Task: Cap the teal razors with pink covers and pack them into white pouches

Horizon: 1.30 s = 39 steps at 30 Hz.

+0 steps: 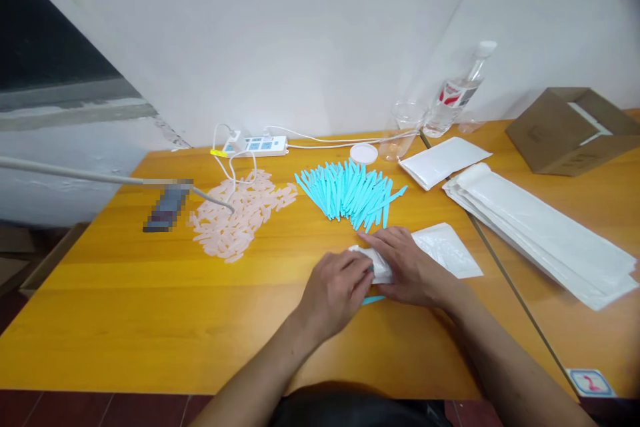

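Note:
My left hand (337,287) is closed at the left end of a small white packet (381,269), its fingertips pinched together there. My right hand (407,267) lies over the packet's right side, its fingers wrapped round it. One turquoise stick (373,299) lies on the table just below the packet, partly hidden by my hands. Beyond my hands is a pile of turquoise sticks (350,190). Left of that, pale pink pieces (235,217) are spread out. A flat white pouch (447,250) rests beside my right hand.
On the wooden table (150,320) are a power strip (267,145) with white cables, a round lid (363,153), a clear cup (397,137), a bottle (453,99), a white packet (445,160), stacked long white pouches (545,230), a cardboard box (555,133) and a pixelated object (169,205).

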Each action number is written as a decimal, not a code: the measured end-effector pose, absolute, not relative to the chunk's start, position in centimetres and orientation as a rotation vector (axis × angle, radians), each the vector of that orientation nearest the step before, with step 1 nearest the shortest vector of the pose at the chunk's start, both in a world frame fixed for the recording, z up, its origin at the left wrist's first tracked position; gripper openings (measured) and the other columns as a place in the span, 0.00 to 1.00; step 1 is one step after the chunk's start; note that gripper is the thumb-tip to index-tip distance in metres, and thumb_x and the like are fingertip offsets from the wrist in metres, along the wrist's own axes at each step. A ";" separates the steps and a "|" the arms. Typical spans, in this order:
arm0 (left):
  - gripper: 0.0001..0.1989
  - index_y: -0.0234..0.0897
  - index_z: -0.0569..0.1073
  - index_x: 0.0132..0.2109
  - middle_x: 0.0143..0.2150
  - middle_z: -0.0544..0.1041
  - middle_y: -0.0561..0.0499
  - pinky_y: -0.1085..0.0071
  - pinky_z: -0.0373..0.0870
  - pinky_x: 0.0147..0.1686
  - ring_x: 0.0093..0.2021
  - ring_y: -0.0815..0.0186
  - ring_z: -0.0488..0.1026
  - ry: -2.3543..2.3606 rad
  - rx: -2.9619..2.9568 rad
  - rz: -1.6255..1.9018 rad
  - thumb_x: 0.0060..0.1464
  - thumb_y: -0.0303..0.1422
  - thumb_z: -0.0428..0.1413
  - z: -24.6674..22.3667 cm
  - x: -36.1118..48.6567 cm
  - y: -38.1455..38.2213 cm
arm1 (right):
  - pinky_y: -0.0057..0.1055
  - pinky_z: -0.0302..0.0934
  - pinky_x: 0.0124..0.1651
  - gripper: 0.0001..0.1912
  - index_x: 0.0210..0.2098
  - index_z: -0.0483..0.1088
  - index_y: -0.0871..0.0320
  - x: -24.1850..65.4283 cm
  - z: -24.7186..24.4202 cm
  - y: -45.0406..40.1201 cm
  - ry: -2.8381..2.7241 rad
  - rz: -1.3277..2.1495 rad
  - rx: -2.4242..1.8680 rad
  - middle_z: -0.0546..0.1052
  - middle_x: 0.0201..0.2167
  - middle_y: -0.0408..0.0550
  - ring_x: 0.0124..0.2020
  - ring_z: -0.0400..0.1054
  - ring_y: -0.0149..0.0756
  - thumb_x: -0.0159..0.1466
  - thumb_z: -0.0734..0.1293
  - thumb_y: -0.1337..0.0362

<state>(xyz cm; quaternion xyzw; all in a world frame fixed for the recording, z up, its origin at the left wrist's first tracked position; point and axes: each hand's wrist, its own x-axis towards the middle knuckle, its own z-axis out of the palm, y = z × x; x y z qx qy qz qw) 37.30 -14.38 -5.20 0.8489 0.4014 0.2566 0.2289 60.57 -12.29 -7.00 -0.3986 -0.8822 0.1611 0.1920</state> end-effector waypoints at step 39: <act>0.09 0.39 0.76 0.50 0.42 0.77 0.46 0.60 0.73 0.40 0.41 0.58 0.73 1.113 2.661 0.483 0.66 0.29 0.53 -2.9 35.3 -14.0 | 0.53 0.53 0.58 0.50 0.70 0.49 0.54 59.4 -6.6 -12.9 -2.401 0.559 -1.129 0.71 0.54 0.56 0.55 0.65 0.53 0.51 0.71 0.70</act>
